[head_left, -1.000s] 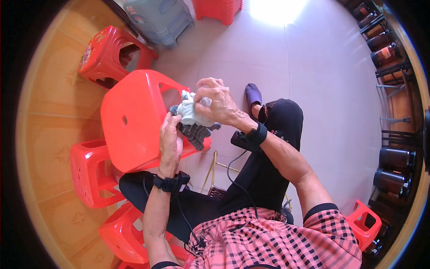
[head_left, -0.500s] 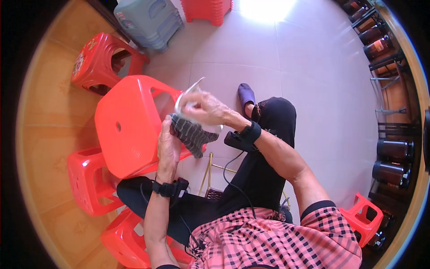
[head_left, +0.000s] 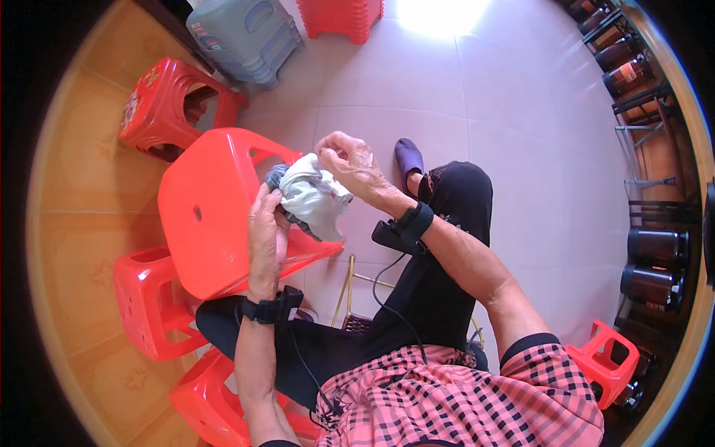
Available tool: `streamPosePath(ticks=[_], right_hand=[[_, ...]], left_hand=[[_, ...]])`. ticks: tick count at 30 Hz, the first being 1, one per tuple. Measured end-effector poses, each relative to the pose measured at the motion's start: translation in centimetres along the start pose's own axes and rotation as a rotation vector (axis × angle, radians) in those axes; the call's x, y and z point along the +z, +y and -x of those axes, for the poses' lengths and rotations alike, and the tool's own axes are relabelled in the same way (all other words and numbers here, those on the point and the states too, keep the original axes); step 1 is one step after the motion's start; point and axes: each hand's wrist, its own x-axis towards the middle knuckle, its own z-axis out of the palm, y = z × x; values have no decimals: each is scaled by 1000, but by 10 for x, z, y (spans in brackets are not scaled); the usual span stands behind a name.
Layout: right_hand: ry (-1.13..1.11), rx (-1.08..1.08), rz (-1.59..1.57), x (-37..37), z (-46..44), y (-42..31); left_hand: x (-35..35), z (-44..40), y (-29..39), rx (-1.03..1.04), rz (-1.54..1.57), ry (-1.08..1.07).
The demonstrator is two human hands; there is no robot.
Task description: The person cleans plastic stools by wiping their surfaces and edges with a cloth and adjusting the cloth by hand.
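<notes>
My left hand point(head_left: 267, 231) is closed on a bundle of cloth beside the red stool's edge. The bundle is a dark grey striped cloth point(head_left: 275, 177), perhaps a sock, mostly covered by a crumpled white cloth point(head_left: 313, 197). The striped part shows at the top left and along the lower edge. Just up and right of the bundle is my right hand point(head_left: 354, 165), its fingers curled in a pinch close to the white cloth. Whether something is between those fingertips cannot be made out.
A red plastic stool point(head_left: 212, 216) stands at my left, with more red stools point(head_left: 145, 302) around it. Stacked grey stools point(head_left: 249, 37) stand at the back. Dark jars point(head_left: 652, 287) line the right wall. Cables hang from both wrist straps.
The white cloth, lifted by my right hand before, now lies draped over the striped cloth. My right hand has moved slightly up and right; my left hand has shifted a little left.
</notes>
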Motion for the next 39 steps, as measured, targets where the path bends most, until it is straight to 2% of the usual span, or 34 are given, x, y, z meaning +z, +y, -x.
streamPosePath(ticks=[1, 3, 4, 5, 7, 8, 12, 14, 15, 17, 18, 19, 20, 24, 26, 27, 29, 31, 33, 34, 36, 39], right_hand=[[2, 4, -1, 2, -1, 2], [56, -335, 179, 5, -3, 6], [-114, -130, 138, -2, 6, -12], [-113, -130, 138, -7, 8, -21], [-547, 164, -215, -12, 11, -30], [-562, 154, -218, -9, 12, -27], [-525, 144, -175, -2, 11, -22], [-308, -88, -106, 9, 4, 3], [-310, -88, -106, 8, 6, -1], [-328, 123, -172, 2, 10, -10], [-329, 122, -171, -1, 12, -18], [-353, 240, -229, -5, 15, -26], [-376, 357, -287, -6, 16, -30], [-408, 452, -404, -3, 7, -18], [-441, 525, -731, 3, 3, 0], [-445, 524, -730, 3, 0, 3], [-490, 616, -948, 4, -5, 7], [-475, 639, -916, 4, -12, 24], [-590, -14, -142, 3, -15, 41], [-579, -112, -79, 4, -8, 44], [-596, 6, -275, 7, 6, 49], [-631, 446, -839, 13, 29, 53]], left_hand=[[4, 4, 7, -13, 6, -29], [4, 9, 15, -41, -3, -47], [4, 11, 19, -63, 3, -98], [4, 12, 22, -84, 10, -148], [6, 11, 25, -78, 11, -117], [6, 11, 26, -72, 12, -84], [4, 8, 25, -124, -4, -148], [4, 9, 16, -80, -262, -156], [6, 11, 14, -80, -261, -155], [10, 14, 12, 77, -570, -226], [5, 10, 10, 36, -586, -231], [0, 7, 9, 37, -585, -231], [-4, 3, 9, 26, -523, -216], [3, 5, 22, -26, -329, -238], [13, 9, 29, -53, -241, -222], [19, 11, 33, -82, -152, -208], [27, 16, 39, -88, -143, -206], [34, 21, 45, -90, -133, -201], [39, 28, 49, -131, -90, -234], [43, 30, 51, -124, -90, -228], [47, 35, 57, -108, -41, -265], [39, 31, 58, -27, -79, -177]])
